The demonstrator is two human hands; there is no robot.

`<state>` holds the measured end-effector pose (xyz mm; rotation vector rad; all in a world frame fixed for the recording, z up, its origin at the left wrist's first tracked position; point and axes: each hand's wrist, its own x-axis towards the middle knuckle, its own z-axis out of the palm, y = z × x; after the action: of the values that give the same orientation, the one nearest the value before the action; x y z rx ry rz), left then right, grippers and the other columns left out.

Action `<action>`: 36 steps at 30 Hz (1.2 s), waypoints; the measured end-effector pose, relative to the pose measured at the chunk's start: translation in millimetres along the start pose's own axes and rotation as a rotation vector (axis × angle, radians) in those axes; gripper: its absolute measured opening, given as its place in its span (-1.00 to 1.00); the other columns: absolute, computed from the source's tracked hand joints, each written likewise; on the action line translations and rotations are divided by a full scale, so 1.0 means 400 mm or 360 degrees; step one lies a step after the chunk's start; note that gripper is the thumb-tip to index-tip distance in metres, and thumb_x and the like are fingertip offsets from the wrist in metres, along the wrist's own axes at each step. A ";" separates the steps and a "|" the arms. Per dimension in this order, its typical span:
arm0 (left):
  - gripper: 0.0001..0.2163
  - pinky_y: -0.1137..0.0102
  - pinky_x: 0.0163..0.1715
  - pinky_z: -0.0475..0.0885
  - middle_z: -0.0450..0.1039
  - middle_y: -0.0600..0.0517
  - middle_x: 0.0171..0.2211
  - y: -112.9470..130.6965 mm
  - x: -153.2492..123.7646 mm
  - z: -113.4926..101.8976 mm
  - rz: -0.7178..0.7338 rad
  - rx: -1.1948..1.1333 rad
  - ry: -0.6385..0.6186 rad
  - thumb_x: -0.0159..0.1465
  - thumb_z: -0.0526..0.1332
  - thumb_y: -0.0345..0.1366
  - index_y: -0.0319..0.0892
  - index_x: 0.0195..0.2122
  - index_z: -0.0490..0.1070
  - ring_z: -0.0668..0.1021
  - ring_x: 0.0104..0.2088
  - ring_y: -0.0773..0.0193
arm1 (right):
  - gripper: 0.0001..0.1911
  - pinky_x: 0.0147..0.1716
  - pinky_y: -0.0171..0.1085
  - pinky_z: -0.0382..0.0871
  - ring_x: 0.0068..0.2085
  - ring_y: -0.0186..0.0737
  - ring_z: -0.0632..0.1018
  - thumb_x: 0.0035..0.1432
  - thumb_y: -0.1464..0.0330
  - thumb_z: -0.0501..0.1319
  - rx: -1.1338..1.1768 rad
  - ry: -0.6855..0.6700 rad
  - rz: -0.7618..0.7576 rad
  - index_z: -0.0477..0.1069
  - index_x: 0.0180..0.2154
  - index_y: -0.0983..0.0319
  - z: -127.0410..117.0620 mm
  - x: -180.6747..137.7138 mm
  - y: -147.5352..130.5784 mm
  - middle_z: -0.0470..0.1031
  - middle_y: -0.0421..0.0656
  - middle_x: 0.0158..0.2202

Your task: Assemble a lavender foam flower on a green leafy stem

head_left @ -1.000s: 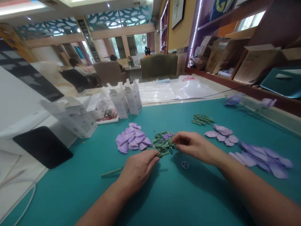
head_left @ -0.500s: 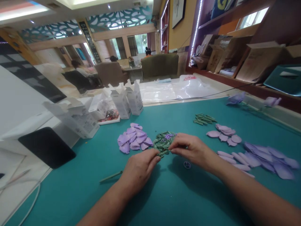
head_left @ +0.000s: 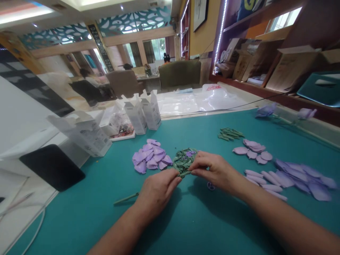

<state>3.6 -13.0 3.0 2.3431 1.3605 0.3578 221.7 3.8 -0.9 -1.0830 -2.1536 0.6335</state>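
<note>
My left hand (head_left: 159, 187) is closed in a pinch on one end of a short green stem piece (head_left: 185, 174). At its other end, the fingertips of my right hand (head_left: 214, 170) pinch it too. Just behind the fingers lies a heap of small green parts (head_left: 183, 157), with a few purple rings (head_left: 189, 153) on top. A purple spoked ring (head_left: 210, 186) lies under my right hand, partly hidden. One longer green stem (head_left: 125, 199) rests to the left of my left hand.
Purple petals (head_left: 151, 156) are piled left of the heap. Green sticks (head_left: 230, 134), pale petals (head_left: 253, 150), rounded lilac pieces (head_left: 269, 180) and large purple petals (head_left: 305, 177) lie rightward on the green mat (head_left: 196, 226). White boxes (head_left: 135, 113) and a black tablet-like slab (head_left: 53, 166) stand left.
My right hand has shifted slightly left, and its fingertips now meet the green piece. More of that piece shows between the two hands. My left hand is nearly still.
</note>
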 end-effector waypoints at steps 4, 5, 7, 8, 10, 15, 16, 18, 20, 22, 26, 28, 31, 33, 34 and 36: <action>-0.73 0.45 -0.41 0.25 0.45 0.05 -0.38 0.000 0.000 0.000 0.0011 0.0004 -0.0008 0.38 -0.03 -0.19 -0.14 -0.33 0.39 0.46 -0.38 0.28 | -0.87 -0.34 -0.34 0.34 -0.35 -0.30 0.49 0.16 0.48 0.21 -0.0062 -0.0014 -0.0025 0.53 -0.36 0.19 0.002 -0.001 0.002 0.47 -0.19 -0.39; -0.73 0.44 -0.41 0.25 0.45 0.06 -0.39 0.000 0.000 0.001 0.0010 0.0006 -0.0008 0.38 -0.03 -0.19 -0.14 -0.33 0.39 0.46 -0.39 0.29 | -0.87 -0.34 -0.35 0.33 -0.35 -0.30 0.50 0.17 0.47 0.21 -0.0091 -0.0015 -0.0034 0.53 -0.35 0.18 0.004 -0.002 0.002 0.47 -0.19 -0.38; -0.74 0.44 -0.42 0.23 0.44 0.06 -0.40 0.001 0.000 0.003 0.0000 0.0011 -0.0008 0.38 -0.02 -0.20 -0.14 -0.34 0.39 0.45 -0.40 0.29 | -0.86 -0.35 -0.35 0.33 -0.35 -0.30 0.50 0.18 0.45 0.20 -0.0155 -0.0009 -0.0059 0.53 -0.35 0.17 0.009 -0.004 0.002 0.47 -0.19 -0.38; -0.75 0.44 -0.43 0.23 0.43 0.06 -0.41 0.001 0.000 0.004 -0.0007 0.0017 -0.0009 0.38 -0.01 -0.21 -0.14 -0.35 0.38 0.45 -0.40 0.29 | -0.86 -0.36 -0.36 0.33 -0.36 -0.31 0.50 0.18 0.45 0.19 -0.0184 0.0013 -0.0071 0.52 -0.36 0.17 0.011 -0.005 0.002 0.47 -0.19 -0.38; -0.75 0.43 -0.44 0.21 0.42 0.06 -0.43 0.002 0.000 0.006 -0.0016 0.0036 -0.0017 0.38 -0.01 -0.21 -0.15 -0.37 0.37 0.44 -0.42 0.29 | -0.84 -0.36 -0.37 0.32 -0.37 -0.32 0.50 0.19 0.46 0.18 -0.0230 0.0056 -0.0100 0.52 -0.37 0.18 0.015 -0.007 0.001 0.45 -0.19 -0.39; -0.76 0.41 -0.45 0.20 0.40 0.06 -0.46 0.003 0.001 0.011 -0.0024 0.0078 -0.0024 0.37 -0.02 -0.22 -0.14 -0.34 0.38 0.43 -0.44 0.28 | -0.83 -0.38 -0.38 0.30 -0.36 -0.31 0.49 0.21 0.48 0.15 -0.0301 0.0019 -0.0173 0.49 -0.36 0.20 0.021 -0.011 -0.001 0.43 -0.18 -0.39; -0.76 0.41 -0.45 0.19 0.40 0.06 -0.47 0.003 0.001 0.012 -0.0021 0.0082 -0.0022 0.37 -0.02 -0.22 -0.13 -0.34 0.38 0.42 -0.45 0.27 | -0.84 -0.38 -0.38 0.29 -0.37 -0.31 0.49 0.21 0.49 0.15 -0.0300 0.0035 -0.0171 0.49 -0.36 0.20 0.022 -0.012 -0.001 0.42 -0.18 -0.40; -0.76 0.40 -0.47 0.19 0.39 0.06 -0.48 0.003 0.001 0.014 -0.0013 0.0098 -0.0024 0.37 -0.03 -0.22 -0.12 -0.35 0.37 0.41 -0.46 0.27 | -0.84 -0.39 -0.38 0.29 -0.38 -0.31 0.48 0.19 0.51 0.16 -0.0291 0.0070 -0.0156 0.48 -0.38 0.21 0.025 -0.013 -0.001 0.41 -0.19 -0.40; -0.75 0.39 -0.47 0.18 0.38 0.06 -0.48 0.003 0.001 0.015 -0.0015 0.0115 -0.0025 0.37 -0.03 -0.22 -0.13 -0.37 0.36 0.41 -0.47 0.27 | -0.85 -0.39 -0.37 0.28 -0.38 -0.31 0.48 0.19 0.51 0.17 -0.0283 0.0073 -0.0153 0.48 -0.38 0.21 0.026 -0.014 0.000 0.41 -0.19 -0.41; -0.76 0.39 -0.48 0.18 0.37 0.06 -0.48 0.003 0.002 0.017 -0.0019 0.0120 -0.0031 0.37 -0.02 -0.23 -0.13 -0.38 0.35 0.41 -0.47 0.28 | -0.85 -0.39 -0.37 0.28 -0.37 -0.30 0.48 0.20 0.50 0.16 -0.0280 0.0035 -0.0159 0.48 -0.36 0.21 0.027 -0.014 0.002 0.41 -0.18 -0.40; -0.77 0.40 -0.47 0.18 0.38 0.06 -0.47 0.005 0.003 0.018 -0.0028 0.0115 -0.0055 0.37 -0.01 -0.24 -0.14 -0.39 0.34 0.42 -0.46 0.27 | -0.85 -0.39 -0.37 0.28 -0.36 -0.30 0.48 0.19 0.49 0.17 -0.0304 -0.0012 -0.0153 0.48 -0.36 0.20 0.025 -0.013 0.005 0.42 -0.19 -0.40; -0.76 0.40 -0.46 0.17 0.38 0.05 -0.47 0.006 0.003 0.017 -0.0036 0.0118 -0.0064 0.37 -0.01 -0.24 -0.14 -0.39 0.33 0.42 -0.45 0.26 | -0.86 -0.39 -0.37 0.28 -0.36 -0.30 0.48 0.19 0.49 0.18 -0.0313 -0.0016 -0.0156 0.49 -0.37 0.20 0.026 -0.013 0.006 0.42 -0.19 -0.40; -0.75 0.40 -0.47 0.16 0.37 0.05 -0.47 0.006 0.002 0.017 -0.0034 0.0118 -0.0068 0.37 -0.02 -0.24 -0.14 -0.40 0.33 0.42 -0.45 0.26 | -0.86 -0.39 -0.36 0.28 -0.36 -0.30 0.49 0.18 0.49 0.19 -0.0311 -0.0006 -0.0171 0.49 -0.36 0.21 0.028 -0.014 0.007 0.42 -0.18 -0.40; -0.76 0.40 -0.47 0.16 0.38 0.04 -0.47 0.004 0.002 0.017 -0.0033 0.0114 -0.0065 0.37 -0.01 -0.23 -0.13 -0.40 0.33 0.41 -0.45 0.25 | -0.86 -0.40 -0.37 0.28 -0.36 -0.30 0.49 0.18 0.49 0.18 -0.0302 0.0001 -0.0171 0.49 -0.37 0.21 0.030 -0.014 0.006 0.42 -0.18 -0.40; -0.76 0.40 -0.47 0.16 0.38 0.04 -0.47 0.003 0.002 0.018 -0.0034 0.0112 -0.0062 0.37 0.00 -0.24 -0.13 -0.40 0.34 0.41 -0.45 0.26 | -0.85 -0.39 -0.37 0.29 -0.36 -0.30 0.49 0.19 0.50 0.18 -0.0293 0.0002 -0.0167 0.49 -0.37 0.21 0.030 -0.014 0.005 0.42 -0.19 -0.39; -0.77 0.40 -0.47 0.16 0.39 0.05 -0.46 0.001 0.002 0.018 -0.0039 0.0101 -0.0060 0.36 0.01 -0.24 -0.13 -0.39 0.35 0.42 -0.45 0.26 | -0.85 -0.39 -0.37 0.29 -0.36 -0.30 0.49 0.19 0.50 0.17 -0.0271 -0.0003 -0.0159 0.48 -0.37 0.21 0.030 -0.013 0.003 0.43 -0.18 -0.39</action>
<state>7.4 -14.0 -3.0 2.3694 1.4008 0.2655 216.0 -1.4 -11.7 -1.0543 -2.2803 0.4120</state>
